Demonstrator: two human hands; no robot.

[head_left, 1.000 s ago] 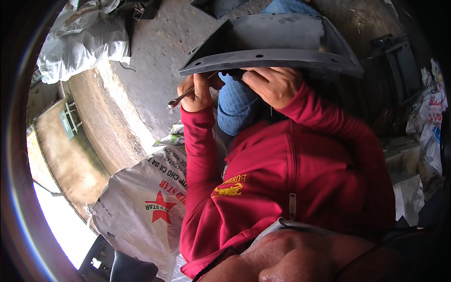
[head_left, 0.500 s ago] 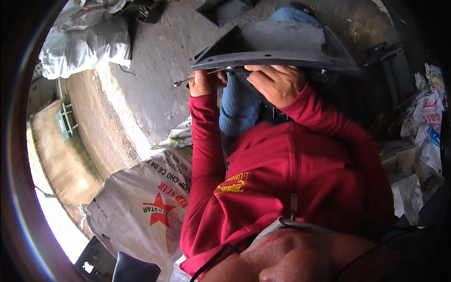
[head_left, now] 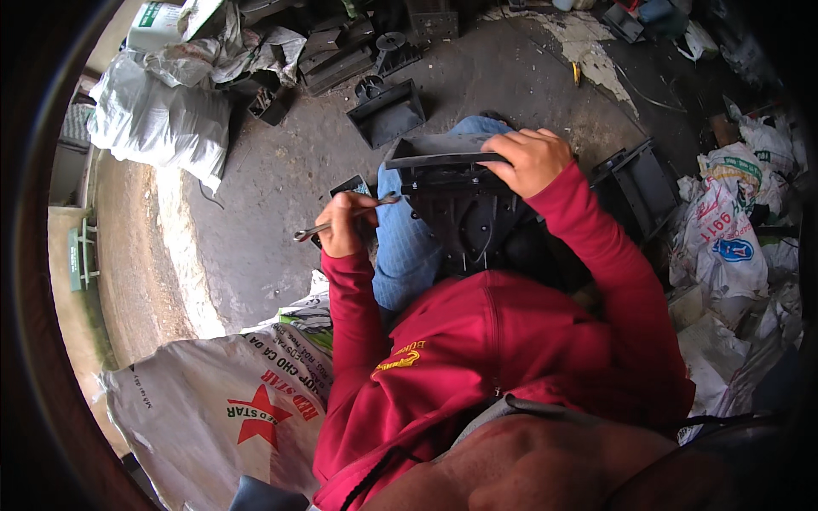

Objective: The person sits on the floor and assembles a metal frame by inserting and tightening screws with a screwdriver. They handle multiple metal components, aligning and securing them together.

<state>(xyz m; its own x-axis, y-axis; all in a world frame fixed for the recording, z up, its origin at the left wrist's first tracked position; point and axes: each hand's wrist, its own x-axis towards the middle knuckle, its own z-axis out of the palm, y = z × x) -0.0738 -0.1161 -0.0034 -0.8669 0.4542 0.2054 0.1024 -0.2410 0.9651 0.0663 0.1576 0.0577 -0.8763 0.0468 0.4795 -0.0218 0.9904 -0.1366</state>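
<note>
My left hand (head_left: 343, 223) is closed around a slim metal wrench (head_left: 319, 230), whose one end points at the dark housing and the other sticks out to the left. The wrench tip is close to the housing's left side; I cannot tell if they touch. A black plastic housing (head_left: 464, 204) with a raised rim rests about my lap, between my legs. My right hand (head_left: 538, 162) grips the right end of that rim, thumb below and fingers over the top. A small dark box-like part (head_left: 349, 183) lies beyond my left hand, partly covered by it.
Similar black housings lie on the floor, one ahead (head_left: 388, 115) and one to the right (head_left: 643, 192). A white sack (head_left: 196, 409) stands at my left, other sacks (head_left: 724, 221) at my right. Plastic-wrapped bundles (head_left: 162, 111) sit far left. A yellow-handled tool (head_left: 577, 75) lies ahead.
The housing has come down and tipped, so its underside parts now show. My left hand with the wrench has drawn away to the left. My right hand has shifted up onto the rim.
</note>
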